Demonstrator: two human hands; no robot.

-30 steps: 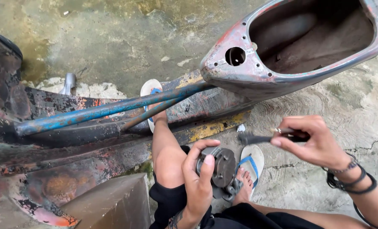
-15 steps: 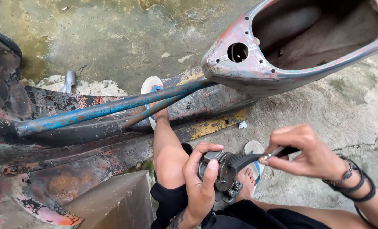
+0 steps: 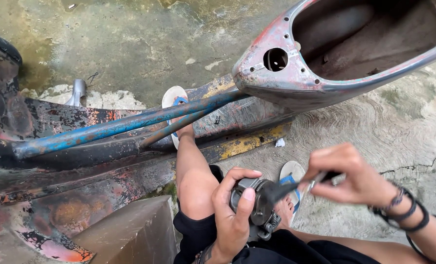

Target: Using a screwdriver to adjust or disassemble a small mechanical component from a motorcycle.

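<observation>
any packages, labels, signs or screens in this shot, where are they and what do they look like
None show: no package, label, sign or screen.
Scrap: small, white, crumpled, on the concrete by the yellow-painted frame edge; too small to tell what it is.

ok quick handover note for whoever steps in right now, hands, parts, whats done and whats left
Left hand: grips the round dark metal part over the lap, thumb across its face.
Right hand: pinches a thin dark tool, its tip resting on the part.
Nearby: stripped scooter frame with blue tube on the concrete floor, in front of the knees.
Done: tool is on the part.
Left: working the part; it is not on the frame.
</observation>
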